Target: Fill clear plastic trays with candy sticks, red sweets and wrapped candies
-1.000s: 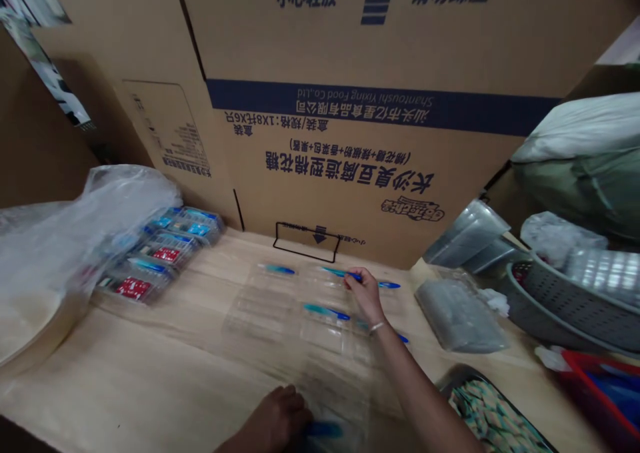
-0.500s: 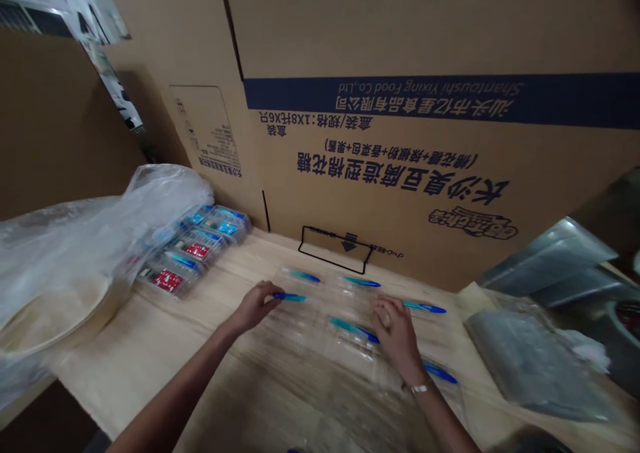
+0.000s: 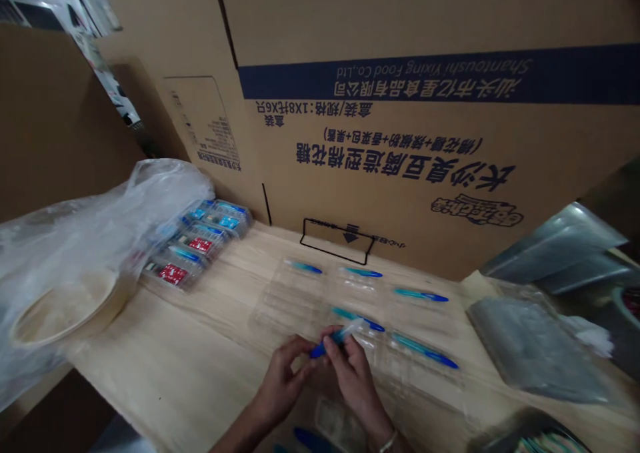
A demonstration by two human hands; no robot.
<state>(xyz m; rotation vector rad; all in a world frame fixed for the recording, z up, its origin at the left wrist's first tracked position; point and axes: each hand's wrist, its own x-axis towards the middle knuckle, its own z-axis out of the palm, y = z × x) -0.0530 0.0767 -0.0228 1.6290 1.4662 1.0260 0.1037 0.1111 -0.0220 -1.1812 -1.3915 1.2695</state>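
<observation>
Both hands are together low in the middle of the view, over the near edge of a clear plastic blister tray [image 3: 285, 306] on a pale wooden table [image 3: 160, 353]. The right hand [image 3: 353, 379] grips a slim blue-and-teal plastic stick [image 3: 335, 337], possibly a pen, with its fingers closed around it. The left hand [image 3: 283, 383] is curled in just beside it, with its fingertips [image 3: 311, 363] at the stick's blue end; it seems to pinch it too, though the exact contact is hard to see. A small clear sleeve [image 3: 353, 326] sits on the stick's upper end. The stick is held in the air just above the tray, not in a compartment. Other blue-and-teal sticks [image 3: 421, 295] lie in the tray's compartments, and more blue pieces [image 3: 313, 439] lie by the bottom edge of the view. A bracelet [image 3: 387, 441] is on the right wrist. Filled packs with red cards [image 3: 173, 274] sit toward the left, partly against a crumpled clear plastic bag [image 3: 75, 239] with a round beige tray [image 3: 65, 309] in it. A gray-tinted plastic pack [image 3: 530, 353] lies on the right, and a large printed cardboard box [image 3: 400, 173] stands behind the table.
</observation>
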